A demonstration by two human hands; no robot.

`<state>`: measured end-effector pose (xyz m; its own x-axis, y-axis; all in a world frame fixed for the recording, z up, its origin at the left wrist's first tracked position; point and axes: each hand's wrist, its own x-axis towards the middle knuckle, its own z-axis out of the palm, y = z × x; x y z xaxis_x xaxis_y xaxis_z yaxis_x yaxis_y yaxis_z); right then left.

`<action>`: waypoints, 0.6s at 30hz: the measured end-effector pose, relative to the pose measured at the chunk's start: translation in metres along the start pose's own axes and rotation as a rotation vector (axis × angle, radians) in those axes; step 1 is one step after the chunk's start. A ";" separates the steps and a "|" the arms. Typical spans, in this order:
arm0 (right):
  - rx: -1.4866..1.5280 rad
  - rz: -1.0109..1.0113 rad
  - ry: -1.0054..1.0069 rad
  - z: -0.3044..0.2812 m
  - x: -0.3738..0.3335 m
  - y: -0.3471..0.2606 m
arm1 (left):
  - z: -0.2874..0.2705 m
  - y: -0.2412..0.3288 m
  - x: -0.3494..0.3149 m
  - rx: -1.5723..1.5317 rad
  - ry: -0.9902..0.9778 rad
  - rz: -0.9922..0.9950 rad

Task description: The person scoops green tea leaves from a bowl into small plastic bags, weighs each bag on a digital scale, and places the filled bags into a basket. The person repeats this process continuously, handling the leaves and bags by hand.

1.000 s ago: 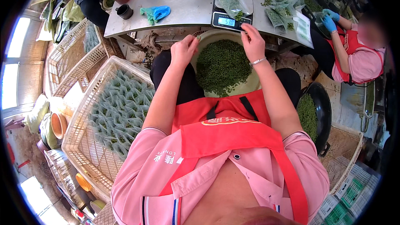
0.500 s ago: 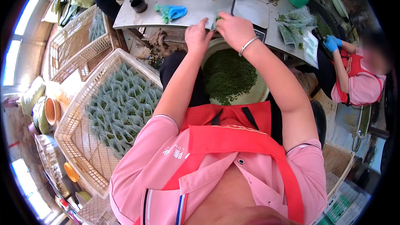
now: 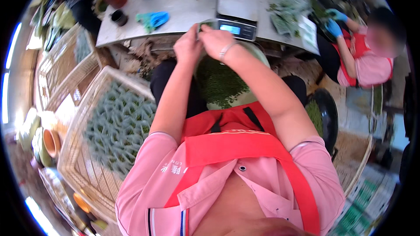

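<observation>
My left hand (image 3: 187,47) and my right hand (image 3: 217,43) meet at the table's front edge, fingers closed on a small clear plastic bag (image 3: 207,23) with something green in it. Just right of them sits a digital scale (image 3: 237,8), its display lit and its flat plate bare. Below my wrists, between my knees, stands a wide pale basin (image 3: 259,57) holding a heap of small green buds or leaf pieces (image 3: 221,81). Fingers hide most of the bag.
At my left a pale plastic crate (image 3: 74,166) holds many filled clear bags (image 3: 120,124). On the metal table (image 3: 183,4) lie a blue and green glove or cloth (image 3: 153,19), a dark cup (image 3: 118,17) and more bags (image 3: 284,19). A blue-gloved co-worker (image 3: 358,57) sits at right.
My hands have come closer together around the bag and clear of the scale, whose lit display now shows. The whole view has shifted a little.
</observation>
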<state>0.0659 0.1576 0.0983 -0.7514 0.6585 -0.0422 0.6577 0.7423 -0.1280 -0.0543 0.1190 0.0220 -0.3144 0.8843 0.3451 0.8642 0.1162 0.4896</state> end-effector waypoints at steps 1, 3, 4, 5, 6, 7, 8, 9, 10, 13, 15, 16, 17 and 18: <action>-0.010 0.038 -0.056 0.014 0.006 0.005 | 0.001 0.000 -0.001 -0.011 0.061 0.112; 0.018 0.075 -0.142 0.016 0.008 0.010 | 0.003 0.001 -0.006 0.002 0.114 0.226; 0.115 0.012 -0.075 0.010 0.002 0.015 | 0.004 0.004 -0.003 -0.005 0.148 0.246; 0.211 -0.054 -0.007 0.002 -0.007 0.021 | 0.005 0.006 0.001 -0.010 0.182 0.263; 0.308 -0.127 0.056 -0.006 -0.017 0.023 | 0.005 0.007 0.001 -0.011 0.216 0.271; 0.345 -0.163 0.171 -0.013 -0.026 0.027 | 0.006 0.004 0.001 -0.046 0.180 0.198; 0.558 -0.069 0.150 -0.024 -0.037 0.033 | 0.007 0.002 -0.001 -0.074 0.116 0.052; 0.763 0.028 0.134 -0.040 -0.048 0.042 | 0.005 0.004 0.000 -0.106 0.057 -0.088; 0.978 0.214 0.176 -0.051 -0.060 0.057 | 0.001 0.006 0.003 -0.137 0.005 -0.230; 0.733 0.514 0.688 -0.062 -0.083 0.152 | -0.010 0.016 0.007 -0.240 -0.083 -0.361; 0.321 0.605 0.731 -0.057 -0.092 0.223 | -0.001 0.008 0.003 -0.341 -0.057 -0.292; 0.289 0.626 0.615 -0.054 -0.087 0.233 | 0.003 0.007 0.003 -0.348 -0.053 -0.271; 0.256 0.644 0.498 -0.048 -0.082 0.242 | 0.006 0.005 0.003 -0.355 -0.047 -0.251; 0.227 0.654 0.378 -0.042 -0.074 0.248 | 0.006 0.004 0.002 -0.356 -0.041 -0.236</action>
<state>0.2864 0.2982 0.1114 -0.1200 0.9804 0.1559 0.9026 0.1732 -0.3942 -0.0496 0.1240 0.0199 -0.4651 0.8702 0.1625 0.5790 0.1602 0.7995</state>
